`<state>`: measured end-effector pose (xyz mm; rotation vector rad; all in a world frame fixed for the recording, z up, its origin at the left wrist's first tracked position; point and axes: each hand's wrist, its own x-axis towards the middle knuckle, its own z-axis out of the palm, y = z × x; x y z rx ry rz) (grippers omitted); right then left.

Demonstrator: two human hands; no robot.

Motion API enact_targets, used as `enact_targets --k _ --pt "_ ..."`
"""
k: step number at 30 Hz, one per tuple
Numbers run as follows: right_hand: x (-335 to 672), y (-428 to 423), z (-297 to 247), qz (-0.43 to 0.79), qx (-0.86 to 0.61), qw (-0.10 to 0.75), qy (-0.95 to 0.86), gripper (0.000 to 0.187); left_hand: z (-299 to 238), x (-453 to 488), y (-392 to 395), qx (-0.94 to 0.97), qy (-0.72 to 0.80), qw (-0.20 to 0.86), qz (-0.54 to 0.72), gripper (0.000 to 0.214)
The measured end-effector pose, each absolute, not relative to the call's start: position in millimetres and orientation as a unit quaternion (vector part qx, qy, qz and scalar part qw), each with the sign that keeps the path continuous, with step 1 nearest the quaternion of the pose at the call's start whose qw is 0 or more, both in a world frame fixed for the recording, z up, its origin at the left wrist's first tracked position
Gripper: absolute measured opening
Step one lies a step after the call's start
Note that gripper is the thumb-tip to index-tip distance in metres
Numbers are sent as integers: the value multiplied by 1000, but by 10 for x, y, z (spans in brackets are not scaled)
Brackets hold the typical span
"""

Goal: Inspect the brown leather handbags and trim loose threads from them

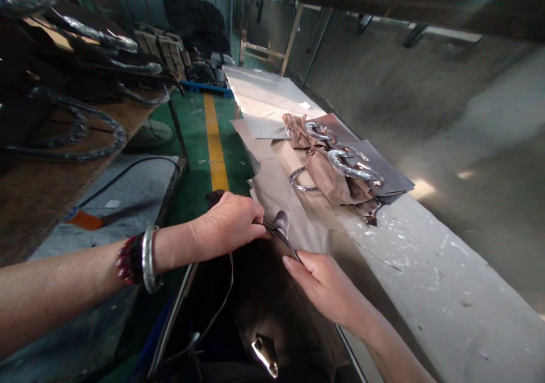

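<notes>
The thin, dark, smooth-edged flexible strip [288,244] runs slantwise between the hands above a dark brown, softly sheened panel [293,320], low in the middle of the view; whether the two are joined is hard to tell. The left hand [238,224] pinches its upper end between thumb and curled fingers; the right hand [321,286] pinches the lower end, thumb on top. The pale, white-flecked work surface [451,281] stretches along the right, while green floor [193,133] opens ahead, left of that surface's ragged paper edge.
</notes>
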<state>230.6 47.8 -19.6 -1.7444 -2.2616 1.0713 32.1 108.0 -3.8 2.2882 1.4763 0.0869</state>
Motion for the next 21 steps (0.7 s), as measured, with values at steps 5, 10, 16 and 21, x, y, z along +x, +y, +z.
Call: enact_targets --k 5,10,16,21 --pt "2311 430 -194 364 -567 39 -738 42 6 382 1099 835 523 173 6 24" --pt "2328 442 -201 382 -554 52 -738 42 -13 396 1124 838 514 186 11 24" --pt "2360 460 -212 394 -540 48 -742 42 25 428 1126 842 509 178 13 22" --pt "2409 454 -238 392 -541 39 -743 44 13 488 1128 846 505 168 10 24"
